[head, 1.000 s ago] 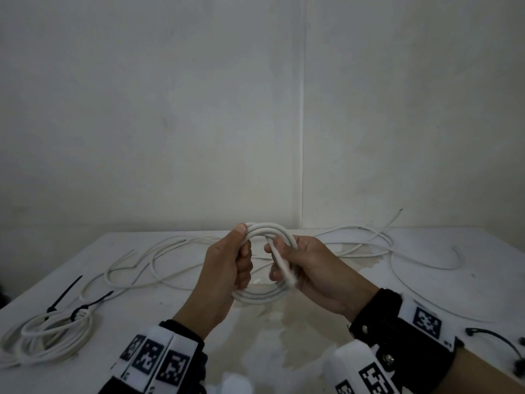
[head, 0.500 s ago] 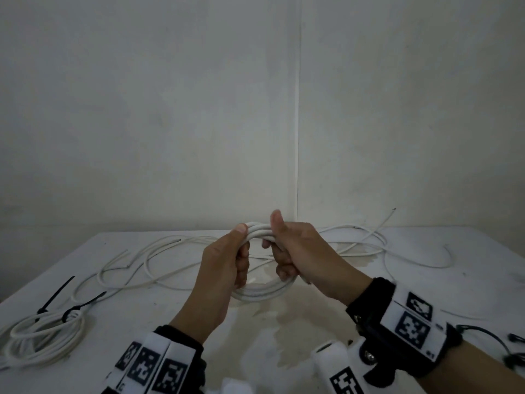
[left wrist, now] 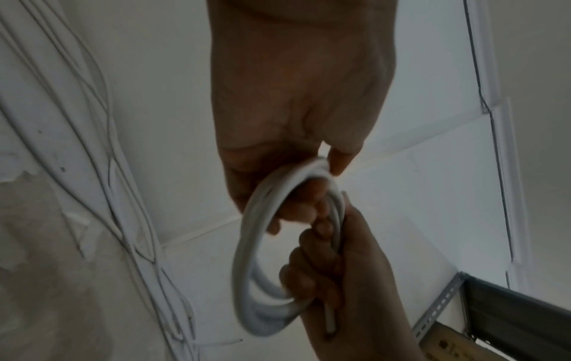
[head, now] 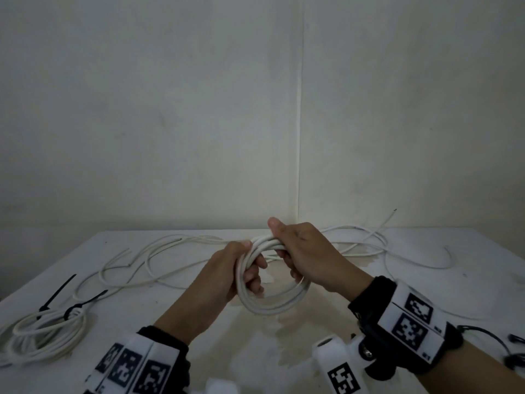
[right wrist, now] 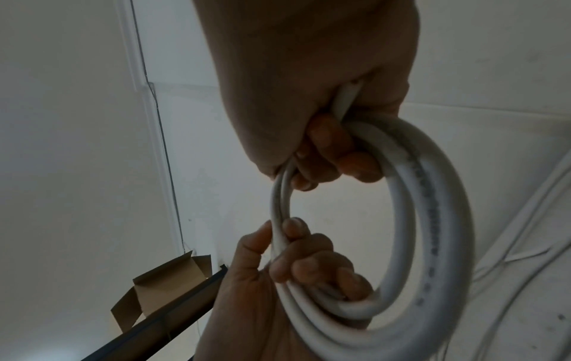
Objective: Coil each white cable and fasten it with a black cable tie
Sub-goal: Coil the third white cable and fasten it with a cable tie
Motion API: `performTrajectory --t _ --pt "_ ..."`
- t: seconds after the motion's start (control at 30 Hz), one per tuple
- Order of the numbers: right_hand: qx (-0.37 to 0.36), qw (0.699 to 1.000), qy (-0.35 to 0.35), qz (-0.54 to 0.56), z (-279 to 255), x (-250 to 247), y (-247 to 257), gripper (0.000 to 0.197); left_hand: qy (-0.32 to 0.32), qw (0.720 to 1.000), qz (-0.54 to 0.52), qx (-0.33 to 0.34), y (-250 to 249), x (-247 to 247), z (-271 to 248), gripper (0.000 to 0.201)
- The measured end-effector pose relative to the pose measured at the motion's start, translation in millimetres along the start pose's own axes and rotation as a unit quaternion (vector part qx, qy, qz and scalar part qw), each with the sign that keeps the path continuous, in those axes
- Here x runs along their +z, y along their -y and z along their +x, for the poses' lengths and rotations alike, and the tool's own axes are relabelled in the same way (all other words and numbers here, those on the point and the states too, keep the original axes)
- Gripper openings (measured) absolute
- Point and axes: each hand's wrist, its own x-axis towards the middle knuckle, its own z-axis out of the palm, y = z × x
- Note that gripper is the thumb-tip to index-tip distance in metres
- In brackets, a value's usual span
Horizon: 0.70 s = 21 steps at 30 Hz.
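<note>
Above the worktop point(head: 142, 317) we see the left hand point(head: 224, 275) gripping the white coil point(head: 272, 302) at nine o'clock, the right hand point(head: 309, 251) curled tightly around it at one o'clock.

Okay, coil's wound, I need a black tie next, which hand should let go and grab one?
Probably the right hand. Loose ties lie at the table's right edge, by that wrist. The left hand has its fingers curled through the coil and could hold it alone. The left-side ties look used on a finished bundle.

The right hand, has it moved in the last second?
Yes. The right hand rolled over the top of the coil, thumb now up near the wall seam.
</note>
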Motion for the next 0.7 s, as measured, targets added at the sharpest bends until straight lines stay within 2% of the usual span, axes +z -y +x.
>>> performTrajectory --t 0.1,0.3,0.53,0.67,0.7 --pt "-0.007 0.998 0.013 -0.059 1.0 1.5 1.0 0.053 -0.004 1.0 0.002 -0.031 -4.0 -0.8 0.2 0.045" --pt "-0.026 0.999 0.006 -0.02 5.7 1.6 6.0 0.054 -0.146 0.988 0.007 0.045 -1.3 27.5 -2.0 0.052" --pt "-0.029 0.983 0.072 0.166 -3.4 -3.7 -9.1 0.049 -0.2 0.973 -0.108 0.039 -4.2 17.8 8.1 0.046" --pt "-0.093 0.987 0.066 0.112 -7.5 0.1 -18.3 0.034 -0.217 0.967 -0.126 0.041 -1.1 16.0 9.3 0.046" --pt "-0.108 0.989 0.058 0.084 -8.1 1.1 -19.2 0.037 -0.221 0.966 -0.13 0.041 -0.6 15.7 9.8 0.046"
